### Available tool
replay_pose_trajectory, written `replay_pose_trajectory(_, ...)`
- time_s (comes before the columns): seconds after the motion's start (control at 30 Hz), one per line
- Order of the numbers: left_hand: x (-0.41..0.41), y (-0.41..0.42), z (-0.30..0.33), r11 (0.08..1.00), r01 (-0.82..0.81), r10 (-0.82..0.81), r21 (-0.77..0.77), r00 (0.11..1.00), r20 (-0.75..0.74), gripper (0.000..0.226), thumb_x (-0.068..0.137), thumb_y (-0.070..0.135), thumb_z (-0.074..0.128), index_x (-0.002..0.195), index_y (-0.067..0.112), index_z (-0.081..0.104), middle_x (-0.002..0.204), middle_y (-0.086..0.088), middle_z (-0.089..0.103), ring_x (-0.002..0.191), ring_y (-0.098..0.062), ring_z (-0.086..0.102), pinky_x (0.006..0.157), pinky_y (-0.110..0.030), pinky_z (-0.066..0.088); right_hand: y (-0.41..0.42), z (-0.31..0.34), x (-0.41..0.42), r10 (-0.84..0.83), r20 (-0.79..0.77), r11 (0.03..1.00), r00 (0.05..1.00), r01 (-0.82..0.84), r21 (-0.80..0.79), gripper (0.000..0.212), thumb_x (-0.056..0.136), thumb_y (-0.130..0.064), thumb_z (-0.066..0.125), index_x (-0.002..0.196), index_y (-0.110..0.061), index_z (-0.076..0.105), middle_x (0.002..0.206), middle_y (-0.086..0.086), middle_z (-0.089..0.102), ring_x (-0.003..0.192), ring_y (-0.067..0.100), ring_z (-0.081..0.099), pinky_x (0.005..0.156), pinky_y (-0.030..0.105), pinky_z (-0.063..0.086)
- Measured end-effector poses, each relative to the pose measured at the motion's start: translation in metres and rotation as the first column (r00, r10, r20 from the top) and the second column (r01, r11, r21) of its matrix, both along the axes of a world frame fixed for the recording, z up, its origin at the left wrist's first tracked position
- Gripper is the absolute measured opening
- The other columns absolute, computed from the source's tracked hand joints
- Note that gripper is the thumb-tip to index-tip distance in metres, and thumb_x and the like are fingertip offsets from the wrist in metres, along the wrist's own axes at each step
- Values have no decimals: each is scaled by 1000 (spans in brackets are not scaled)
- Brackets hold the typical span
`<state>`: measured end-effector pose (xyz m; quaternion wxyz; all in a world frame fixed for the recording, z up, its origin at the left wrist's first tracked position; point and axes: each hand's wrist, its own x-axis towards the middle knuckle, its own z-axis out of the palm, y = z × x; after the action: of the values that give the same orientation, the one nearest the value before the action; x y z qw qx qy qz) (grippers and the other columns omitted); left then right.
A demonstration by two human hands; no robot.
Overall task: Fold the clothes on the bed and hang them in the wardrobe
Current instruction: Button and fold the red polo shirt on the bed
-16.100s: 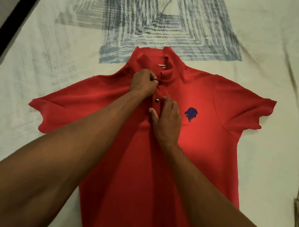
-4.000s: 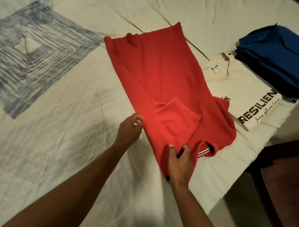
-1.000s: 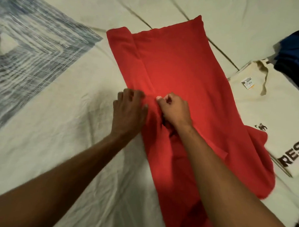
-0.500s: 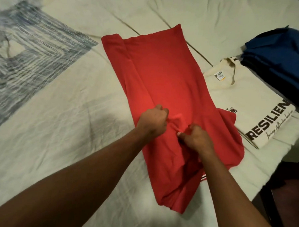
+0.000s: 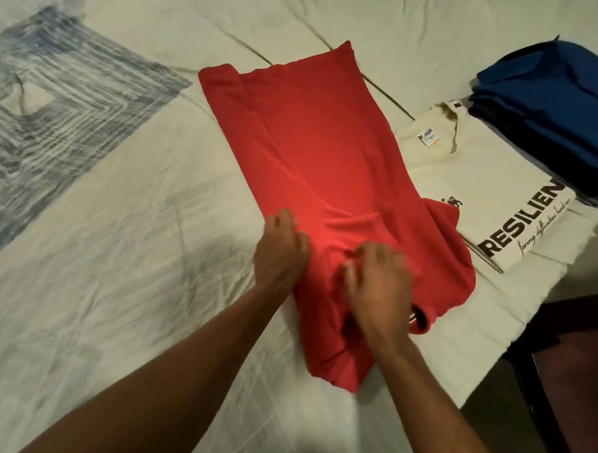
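Note:
A red polo shirt (image 5: 314, 151) lies on the bed as a long narrow strip, its sides folded in, its collar end near me. My left hand (image 5: 281, 249) rests flat on the shirt's left edge with the fingers stretched out. My right hand (image 5: 379, 284) is blurred and lies over the cloth near the collar; its fingers look spread and loose, and I see nothing gripped in them.
A folded cream T-shirt (image 5: 481, 186) with dark lettering lies to the right of the red shirt. A folded blue garment (image 5: 556, 114) sits on it at the far right. The bed edge (image 5: 513, 314) runs along the right, with dark furniture (image 5: 572, 375) beyond it. The cream bedsheet (image 5: 118, 252) has a blue-grey printed square at the left.
Both hands have let go of the pinched cloth in the middle and now lie flatter on the shirt. The left hand moved out to the left edge, the right hand down towards the collar.

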<state>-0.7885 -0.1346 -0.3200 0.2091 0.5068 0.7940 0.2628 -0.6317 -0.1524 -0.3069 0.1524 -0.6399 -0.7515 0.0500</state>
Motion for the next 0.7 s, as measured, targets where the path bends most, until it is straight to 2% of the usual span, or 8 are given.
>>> replay_pose_trajectory(0.07, -3, -25, -6, 985, -78, 82, -155, 996, 23, 22, 98, 29, 48, 105, 9, 54, 103, -17, 64, 96, -39, 61, 80, -44, 46, -33, -10, -14, 179, 26, 982, 983, -177, -72, 24, 84, -40, 56, 91, -18, 58, 87, 8, 61, 80, 33, 59, 65, 43, 47)
replay_pose_trajectory(0.13, 2, -54, -11, 963, -20, 33, -268, 999, 43, 30, 100, 39, 46, 102, 13, 61, 99, -15, 70, 98, -36, 65, 82, -40, 47, -62, -20, -15, 217, 114, 963, 970, -193, -185, 33, 77, -48, 68, 92, -20, 58, 87, 4, 60, 80, 29, 58, 63, 41, 45)
replay_pose_trajectory(0.23, 16, -82, -10, 932, 60, 6, -357, 983, 181, 30, 94, 50, 52, 96, 21, 61, 89, -6, 71, 88, -27, 68, 84, -38, 53, -88, -26, -3, 151, 176, 958, 973, -100, -271, 51, 69, -62, 69, 97, -22, 55, 94, 2, 54, 84, 27, 54, 66, 42, 45)
replay_pose_trajectory(0.37, 29, -100, -9, 901, 17, 101, -433, 963, 248, 32, 84, 55, 58, 88, 25, 50, 85, -4, 66, 81, -27, 66, 82, -42, 55, -90, -17, 5, -19, 54, 927, 998, 37, -373, 61, 77, -71, 55, 107, -20, 45, 106, 6, 49, 93, 31, 54, 75, 44, 50)
replay_pose_trajectory(0.47, 36, -120, -7, 892, -9, 124, -452, 967, 224, 35, 86, 51, 61, 94, 19, 50, 91, -6, 64, 90, -29, 63, 80, -37, 49, -87, -13, 11, -240, -161, 867, 957, 137, -480, 55, 81, -57, 65, 110, -17, 40, 107, 13, 58, 97, 38, 59, 81, 44, 50)
replay_pose_trajectory(0.6, 47, -145, -10, 886, 37, 96, -463, 960, 262, 39, 86, 52, 64, 97, 17, 52, 93, -6, 67, 93, -31, 63, 79, -39, 49, -82, -5, 16, -378, -296, 785, 877, 134, -605, 43, 87, -34, 68, 115, -17, 40, 92, 7, 70, 94, 30, 64, 77, 36, 46)
replay_pose_trajectory(0.7, 58, -164, -9, 908, 55, 75, -416, 954, 289, 32, 86, 40, 66, 99, 16, 48, 88, -2, 67, 91, -29, 64, 78, -39, 49, -77, -5, 9, -503, -434, 730, 748, 98, -677, 42, 84, -22, 73, 113, -19, 44, 83, 3, 67, 84, 27, 64, 79, 37, 50)
